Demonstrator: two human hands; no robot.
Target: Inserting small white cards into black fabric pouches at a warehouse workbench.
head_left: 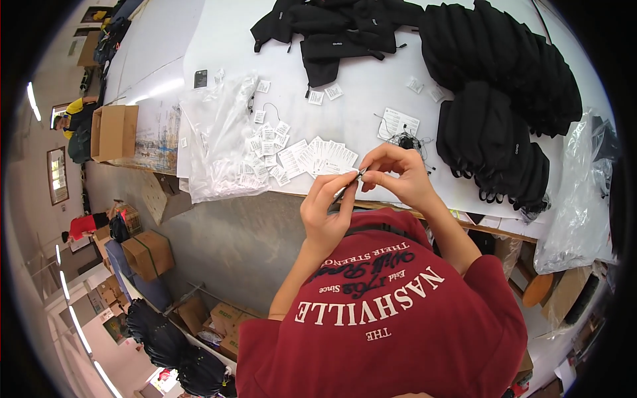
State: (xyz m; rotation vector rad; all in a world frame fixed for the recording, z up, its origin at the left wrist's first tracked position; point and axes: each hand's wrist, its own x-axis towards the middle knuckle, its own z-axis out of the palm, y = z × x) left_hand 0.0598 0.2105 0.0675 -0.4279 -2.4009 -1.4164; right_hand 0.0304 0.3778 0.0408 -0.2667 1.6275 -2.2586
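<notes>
Close to the table's front edge, my left hand (322, 211) and my right hand (401, 178) meet fingertip to fingertip. Both are closed in a pinch on a small dark and whitish piece, mostly hidden by the fingers; its kind is unclear. Just beyond them lies a fan of white printed cards (322, 156). Smaller white labels (268, 147) are scattered left of the fan. Past my right hand, a tangle of black strings (406, 140) lies against a white printed sheet (400, 121).
Black garments (345, 33) lie at the table's far side. Stacked black garments (497, 53) fill its right. A clear plastic bag (215, 142) lies at left, beyond it a dark phone (200, 79). More plastic (574, 199) hangs at right. An open cardboard box (114, 132) stands far left.
</notes>
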